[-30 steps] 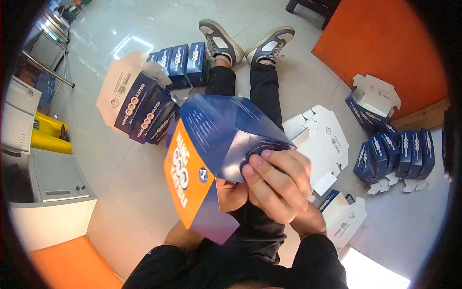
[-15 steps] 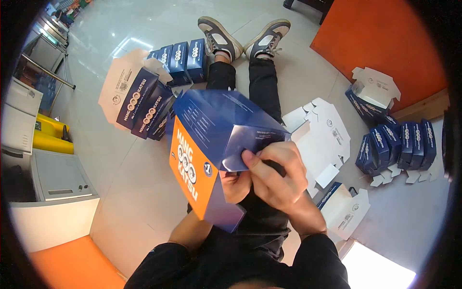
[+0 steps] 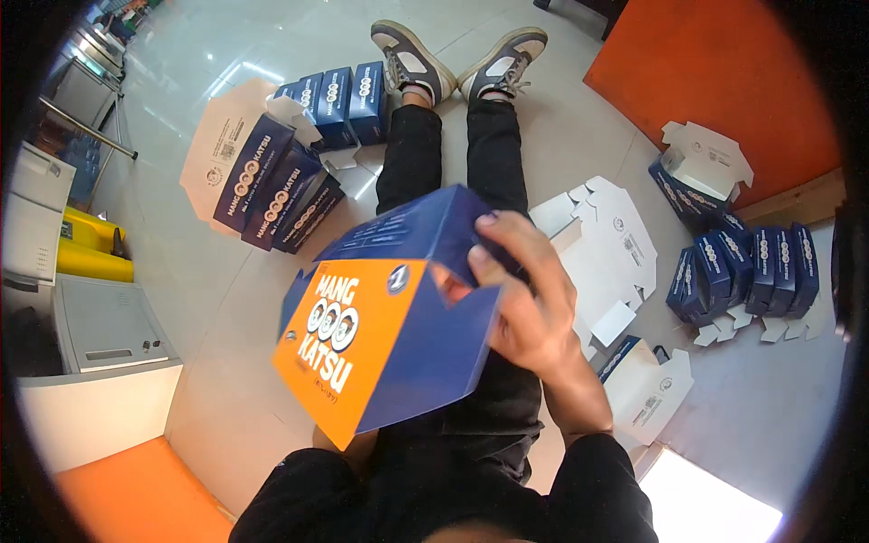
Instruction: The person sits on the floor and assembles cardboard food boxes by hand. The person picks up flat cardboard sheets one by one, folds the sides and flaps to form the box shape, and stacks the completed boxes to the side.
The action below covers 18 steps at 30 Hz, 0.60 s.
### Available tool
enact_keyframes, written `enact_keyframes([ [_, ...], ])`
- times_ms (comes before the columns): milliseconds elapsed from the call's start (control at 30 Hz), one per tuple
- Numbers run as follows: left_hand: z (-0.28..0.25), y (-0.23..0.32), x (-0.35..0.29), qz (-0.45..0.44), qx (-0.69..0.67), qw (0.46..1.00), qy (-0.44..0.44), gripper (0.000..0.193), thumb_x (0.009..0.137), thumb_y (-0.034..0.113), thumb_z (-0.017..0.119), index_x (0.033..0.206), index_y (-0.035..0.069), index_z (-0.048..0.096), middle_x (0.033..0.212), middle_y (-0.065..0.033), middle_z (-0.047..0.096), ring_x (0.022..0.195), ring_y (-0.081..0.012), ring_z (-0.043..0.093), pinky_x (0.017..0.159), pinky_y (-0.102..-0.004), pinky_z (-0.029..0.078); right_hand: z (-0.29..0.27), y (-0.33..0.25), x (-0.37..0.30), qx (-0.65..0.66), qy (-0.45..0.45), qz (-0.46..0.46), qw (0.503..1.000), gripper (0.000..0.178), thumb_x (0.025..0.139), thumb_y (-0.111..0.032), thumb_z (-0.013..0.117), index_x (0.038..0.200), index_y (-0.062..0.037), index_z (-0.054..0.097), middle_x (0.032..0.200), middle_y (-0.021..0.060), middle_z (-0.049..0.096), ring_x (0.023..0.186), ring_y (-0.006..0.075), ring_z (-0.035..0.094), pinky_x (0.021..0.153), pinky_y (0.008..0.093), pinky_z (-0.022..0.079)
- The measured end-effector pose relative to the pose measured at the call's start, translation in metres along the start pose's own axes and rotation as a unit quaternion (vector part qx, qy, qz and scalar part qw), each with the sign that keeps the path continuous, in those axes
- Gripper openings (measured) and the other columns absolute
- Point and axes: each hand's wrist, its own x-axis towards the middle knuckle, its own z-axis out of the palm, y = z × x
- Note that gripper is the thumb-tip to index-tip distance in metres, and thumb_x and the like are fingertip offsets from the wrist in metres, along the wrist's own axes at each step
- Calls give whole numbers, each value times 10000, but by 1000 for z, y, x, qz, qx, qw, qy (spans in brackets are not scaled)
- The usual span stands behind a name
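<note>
A blue and orange cardboard box (image 3: 362, 335), partly folded, is held tilted above my lap. Its orange panel faces up toward me, and a blue side panel spreads toward the lower right. My right hand (image 3: 534, 303) grips the box's right end, with fingertips bent over the blue end flaps. Most of my left hand (image 3: 450, 284) is hidden by the box; a bit of its fingers shows through a gap beside the end flap. The left forearm passes beneath the orange panel.
Nested unfolded boxes (image 3: 244, 185) lie at left, near standing blue boxes (image 3: 335, 104). Flat white blanks (image 3: 611, 249) and an open carton (image 3: 647, 389) lie right of my legs. Several folded blue boxes (image 3: 760, 262) line the far right by an orange panel (image 3: 715, 72). A cabinet (image 3: 113, 317) stands left.
The box has turned so its orange panel faces me more fully, and it sits lower and further left. My left hand has gone mostly behind it. My right fingers have shifted upward on the end flaps.
</note>
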Motion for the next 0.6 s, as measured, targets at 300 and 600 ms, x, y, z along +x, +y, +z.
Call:
enact_keyframes([
  [300, -20, -49, 7, 75, 367, 858, 352, 753, 917, 172, 743, 1503, -33, 317, 1517, -244, 287, 1318, -393, 437, 1102, -469, 348, 15, 50, -76, 237, 305, 402, 830, 258, 1042, -155, 551, 1225, 24, 520, 1189, 95, 593, 1095, 172, 568, 951, 302, 462],
  [600, -43, -37, -1, 126, 483, 864, 59, 665, 818, -93, 552, 1463, 62, 508, 1549, -228, 417, 1278, -371, 587, 1016, -370, 489, 0, 5, -119, -62, -307, 532, 787, 343, 994, -239, 662, 1203, 25, 593, 1109, 151, 670, 962, 196, 645, 834, 337, 530],
])
